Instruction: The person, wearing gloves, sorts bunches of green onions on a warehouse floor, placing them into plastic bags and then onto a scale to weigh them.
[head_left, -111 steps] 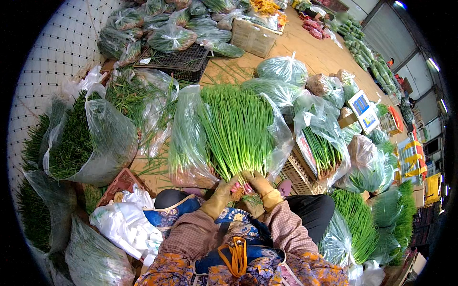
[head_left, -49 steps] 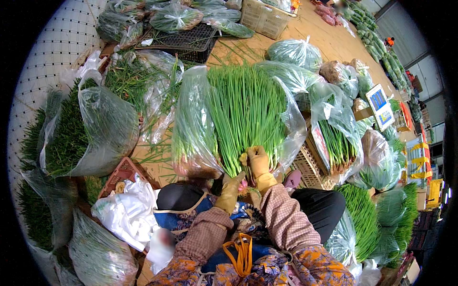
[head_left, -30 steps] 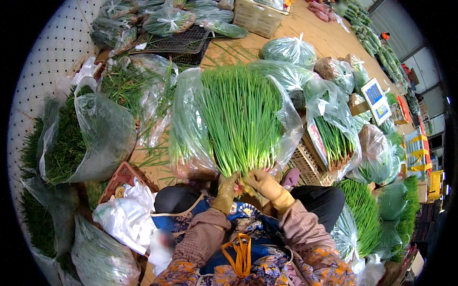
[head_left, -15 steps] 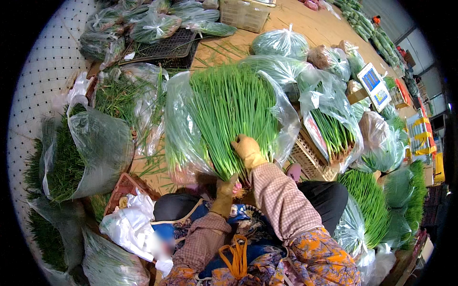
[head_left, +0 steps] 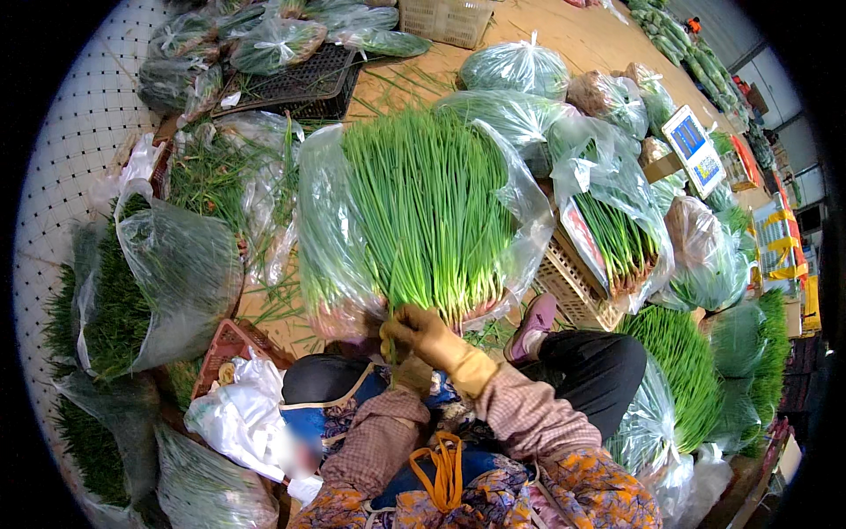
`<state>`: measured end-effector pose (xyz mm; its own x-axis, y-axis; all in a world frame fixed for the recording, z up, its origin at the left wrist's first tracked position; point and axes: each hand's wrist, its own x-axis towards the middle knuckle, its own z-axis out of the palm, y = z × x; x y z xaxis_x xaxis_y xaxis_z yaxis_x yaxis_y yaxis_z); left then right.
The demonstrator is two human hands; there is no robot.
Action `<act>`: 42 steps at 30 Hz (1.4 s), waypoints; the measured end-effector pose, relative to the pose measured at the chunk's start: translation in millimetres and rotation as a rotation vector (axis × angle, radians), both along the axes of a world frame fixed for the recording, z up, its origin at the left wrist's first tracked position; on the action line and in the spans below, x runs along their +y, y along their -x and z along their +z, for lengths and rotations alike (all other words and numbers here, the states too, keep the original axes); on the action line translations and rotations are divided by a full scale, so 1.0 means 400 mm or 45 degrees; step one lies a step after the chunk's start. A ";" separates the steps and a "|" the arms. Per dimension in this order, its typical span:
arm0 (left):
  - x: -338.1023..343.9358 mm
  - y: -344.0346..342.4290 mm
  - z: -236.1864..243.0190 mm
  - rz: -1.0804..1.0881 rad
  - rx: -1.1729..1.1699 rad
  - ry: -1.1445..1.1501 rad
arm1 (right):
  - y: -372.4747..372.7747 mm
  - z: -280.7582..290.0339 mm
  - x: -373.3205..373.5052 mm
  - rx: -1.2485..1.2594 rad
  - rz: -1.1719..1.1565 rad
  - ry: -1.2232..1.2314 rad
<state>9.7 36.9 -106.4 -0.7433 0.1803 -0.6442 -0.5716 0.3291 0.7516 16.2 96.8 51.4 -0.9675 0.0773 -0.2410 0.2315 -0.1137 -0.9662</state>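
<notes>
My right hand (head_left: 425, 332), gloved, is clenched around the root end of the green chive bunch (head_left: 423, 207), which lies fanned over a clear plastic bag (head_left: 328, 238). My left hand (head_left: 411, 372) sits beneath it; I cannot tell its grip.

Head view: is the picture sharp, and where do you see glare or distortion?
Head view: the bunch of green shoots is sharp; daylight glares off its clear plastic bag; fisheye bends the perforated panel at the left rim; corners are black.
</notes>
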 end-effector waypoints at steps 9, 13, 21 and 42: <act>0.012 0.017 0.054 0.003 0.243 0.133 | -0.057 -0.089 0.276 -0.427 0.090 -1.158; 0.035 0.013 0.053 0.147 0.239 -0.057 | 0.093 -0.135 0.269 -0.384 -0.354 -1.261; 0.011 -0.020 -0.072 0.029 0.485 0.039 | -0.006 -0.137 0.121 0.246 -0.278 -1.183; 0.034 -0.006 -0.036 0.228 0.433 0.076 | 0.051 -0.131 0.243 -0.133 -0.478 -1.271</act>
<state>12.2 50.5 -120.6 -0.9324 -0.0017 -0.3613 -0.3457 0.2957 0.8905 -4.0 193.9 -1.2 -0.8190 0.5736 0.0159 0.4328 0.6356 -0.6393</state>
